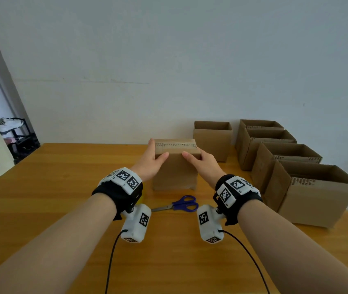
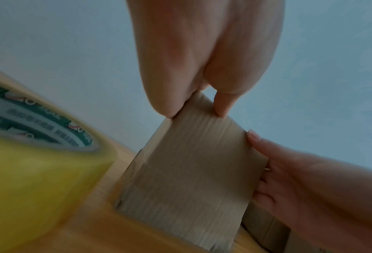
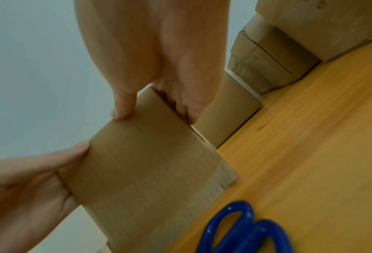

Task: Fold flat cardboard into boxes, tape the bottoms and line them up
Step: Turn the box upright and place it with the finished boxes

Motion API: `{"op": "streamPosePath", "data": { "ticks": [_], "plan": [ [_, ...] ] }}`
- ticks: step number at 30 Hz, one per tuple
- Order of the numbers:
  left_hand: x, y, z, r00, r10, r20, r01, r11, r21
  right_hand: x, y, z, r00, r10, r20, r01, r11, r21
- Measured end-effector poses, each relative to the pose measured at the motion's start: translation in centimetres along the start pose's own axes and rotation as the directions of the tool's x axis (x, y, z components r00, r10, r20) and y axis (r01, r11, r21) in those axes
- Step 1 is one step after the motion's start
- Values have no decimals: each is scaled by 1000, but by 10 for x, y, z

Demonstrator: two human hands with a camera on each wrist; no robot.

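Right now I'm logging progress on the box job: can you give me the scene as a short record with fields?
box in hand: cardboard box standing on the table, closed flaps on top
left hand: grips the box's top left edge
right hand: grips the top right edge
finished boxes: five open-topped boxes at the right
scissors: blue-handled, in front of the box
tape roll: yellowish, beside the left wrist

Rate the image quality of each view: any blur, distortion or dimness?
Head view: sharp, evenly lit, wide-angle stretch at the forearms. Left wrist view: dim, the tape roll very blurred, the box smeared. Right wrist view: brighter, with soft blur on the scissors and table.
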State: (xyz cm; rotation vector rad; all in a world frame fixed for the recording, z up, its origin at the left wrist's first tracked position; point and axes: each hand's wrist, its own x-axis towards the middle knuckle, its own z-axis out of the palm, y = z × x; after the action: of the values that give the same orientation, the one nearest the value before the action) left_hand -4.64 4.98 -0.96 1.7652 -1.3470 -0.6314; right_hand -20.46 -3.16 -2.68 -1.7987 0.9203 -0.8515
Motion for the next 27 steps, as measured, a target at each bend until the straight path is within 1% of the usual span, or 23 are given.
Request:
{"op": "streamPosePath", "data": {
  "ticks": [3,6,11,14,16,17,18,19,20,21,22,23,24,27],
  "plan": [
    [0,0,-2,999,-38,14,39,999,-6,-3,-1,0,1000,11,20,-12,1000,28],
    [1,1,-3,999,-44,-3,44,999,18,-4,-2,-1,999,7,33,-8,1000,23],
    [7,-5,-4,999,-43,-22,44,999,31,-5,-6,-1,998,60,35,-59,998,-34],
    [8,-8,-6,998,-59,-17,60,994,96,-2,-7,-2,993,102,57,-95,989,-112],
    [7,-6,-3,1000,-17,-9,18,985,169,0,-9,-2,994,98,39,-90,981,-173],
    [6,-5,-1,999,33,-18,-27,964,264,0,-13,-1,998,65,26,-57,971,-231],
    [4,-2,0,995,93,-16,-79,912,403,2,-16,-1,1000,-2,27,10,941,-338],
    [4,0,1,988,154,5,-133,834,535,2,-21,0,995,-79,52,95,871,-483],
    [4,2,0,981,191,35,-169,752,637,3,-24,1,984,-145,105,179,770,-613],
    [5,1,-1,977,206,63,-189,686,703,2,-29,1,969,-181,168,246,675,-695],
    [7,1,-2,974,210,83,-202,641,740,6,-30,2,958,-182,222,287,612,-737],
    [7,1,-3,971,217,98,-213,615,759,7,-32,2,952,-169,255,306,575,-759],
    [7,0,-4,970,220,106,-221,607,763,8,-31,3,949,-159,271,313,553,-772],
    [8,3,-5,961,249,120,-256,638,726,7,-30,5,944,-177,278,330,523,-786]
  ]
}}
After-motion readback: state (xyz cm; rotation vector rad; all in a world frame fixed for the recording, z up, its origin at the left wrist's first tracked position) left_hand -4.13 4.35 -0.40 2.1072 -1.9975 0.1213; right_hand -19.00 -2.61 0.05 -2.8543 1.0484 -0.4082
